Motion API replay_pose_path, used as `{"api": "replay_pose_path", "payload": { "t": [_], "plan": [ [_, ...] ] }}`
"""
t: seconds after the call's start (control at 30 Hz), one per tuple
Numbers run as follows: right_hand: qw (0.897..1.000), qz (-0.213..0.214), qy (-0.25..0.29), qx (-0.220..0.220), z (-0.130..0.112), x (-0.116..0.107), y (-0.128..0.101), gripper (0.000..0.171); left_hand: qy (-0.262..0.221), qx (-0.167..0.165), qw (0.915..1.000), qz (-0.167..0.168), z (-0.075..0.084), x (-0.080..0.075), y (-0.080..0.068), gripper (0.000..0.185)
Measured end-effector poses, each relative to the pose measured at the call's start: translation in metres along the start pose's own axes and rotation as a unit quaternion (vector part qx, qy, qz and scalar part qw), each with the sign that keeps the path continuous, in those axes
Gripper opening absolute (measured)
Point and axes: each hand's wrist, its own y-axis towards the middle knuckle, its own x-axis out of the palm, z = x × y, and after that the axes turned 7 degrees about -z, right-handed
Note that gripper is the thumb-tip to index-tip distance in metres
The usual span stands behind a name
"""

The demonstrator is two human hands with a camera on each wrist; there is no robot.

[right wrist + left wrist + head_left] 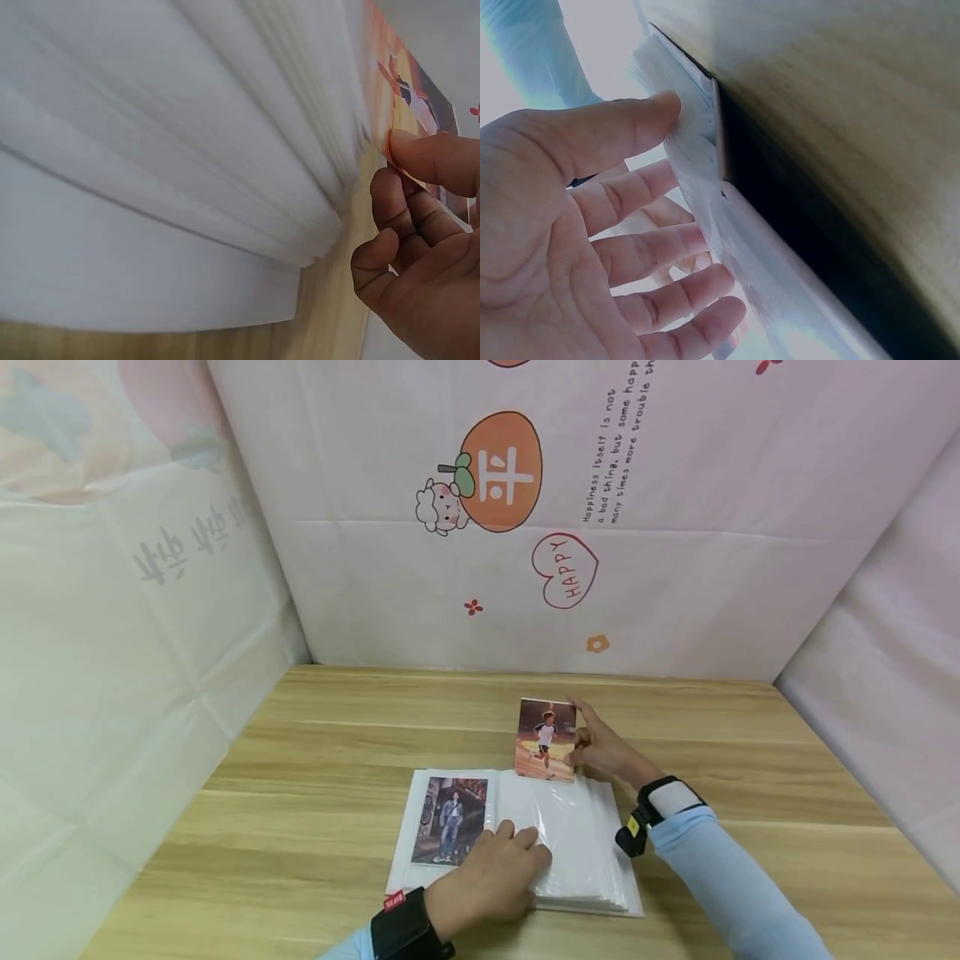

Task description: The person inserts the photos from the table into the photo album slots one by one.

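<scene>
A photo album [570, 860] lies open on the wooden table, with clear sleeves on its right-hand page. In the left-hand page's sleeve sits a photo of a person in denim [450, 822]. My right hand [606, 750] pinches a photo of a running child [546, 739] by its right side, at the top edge of the right-hand page. In the right wrist view the thumb [431, 161] presses on the photo's face. My left hand [498, 872] rests on the album near its spine. Its fingers [649, 251] are fairly straight in the left wrist view, touching the sleeves.
The wooden table [337, 760] stretches around the album on all sides. A white printed cloth [375, 593] stands behind it, and similar cloth walls [150, 635] rise at the left and right. Each wrist wears a dark strap [408, 927].
</scene>
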Motion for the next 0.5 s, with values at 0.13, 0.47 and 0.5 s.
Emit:
{"api": "replay_pose_path", "payload": {
  "t": [0.13,0.47,0.5],
  "plan": [
    [1.000,-0.014,0.000,-0.016,-0.0001,-0.0032,-0.0001,0.098,0.003,0.001,1.0000,0.004,-0.0006,0.0014,0.0006,0.034],
    [0.999,-0.034,0.004,-0.011,-0.0012,-0.0023,-0.0031,0.071,0.002,-0.003,1.0000,0.002,-0.0010,0.0004,0.0012,0.034],
    [0.999,-0.034,0.005,-0.009,-0.0010,-0.0022,-0.0037,0.067,0.001,-0.004,1.0000,0.002,-0.0010,0.0006,0.0013,0.034]
  ]
}}
